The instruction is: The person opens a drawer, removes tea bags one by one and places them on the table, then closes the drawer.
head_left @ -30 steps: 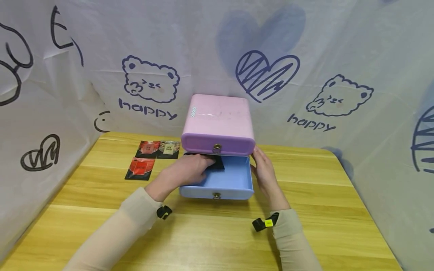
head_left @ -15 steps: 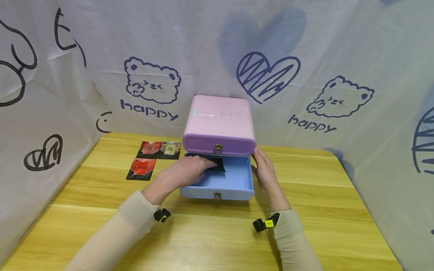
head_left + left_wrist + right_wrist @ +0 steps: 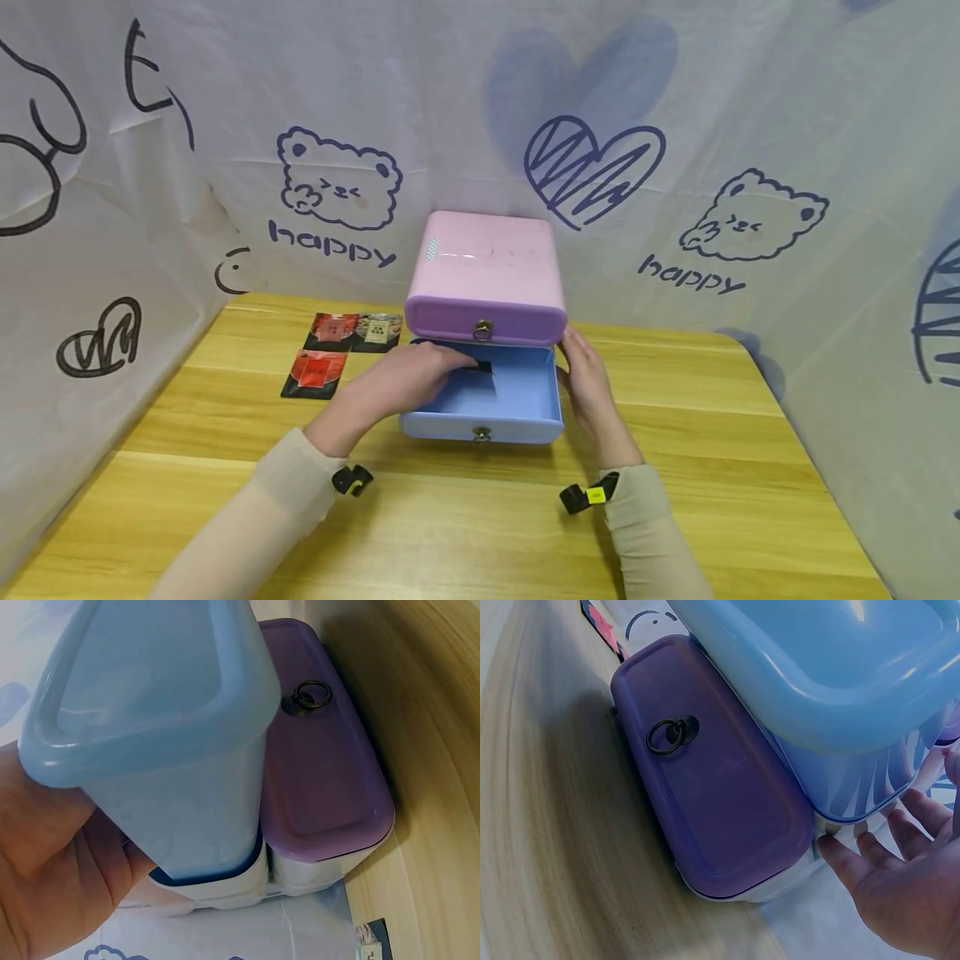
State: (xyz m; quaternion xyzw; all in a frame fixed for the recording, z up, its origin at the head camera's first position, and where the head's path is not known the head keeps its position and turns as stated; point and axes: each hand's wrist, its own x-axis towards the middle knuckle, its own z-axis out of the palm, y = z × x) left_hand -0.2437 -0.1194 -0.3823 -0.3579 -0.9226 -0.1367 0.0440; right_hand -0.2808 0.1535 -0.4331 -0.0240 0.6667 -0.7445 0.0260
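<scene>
A pink drawer cabinet [image 3: 487,254] stands on the table with its blue drawer [image 3: 438,427] pulled out below a purple top drawer [image 3: 442,319]. My left hand [image 3: 416,371] reaches over the blue drawer's left side, and its thumb and fingers pinch a black packet [image 3: 486,367] inside, mostly covered by the hand. The left wrist view shows only the palm, with the fingertips hidden behind the drawer wall. My right hand [image 3: 588,383] lies along the cabinet's right side. In the right wrist view its extended fingertips touch the casing beside the blue drawer.
Three red and black seasoning packets [image 3: 313,372] lie on the wooden table [image 3: 480,525] left of the cabinet. Under the blue drawer, the wrist views show a closed purple drawer [image 3: 322,772] with a ring pull. A drawn-on white sheet [image 3: 465,100] hangs behind.
My left hand has shifted slightly left inside the blue drawer, and less of the black packet shows past its fingers. The right hand stays at the cabinet's side.
</scene>
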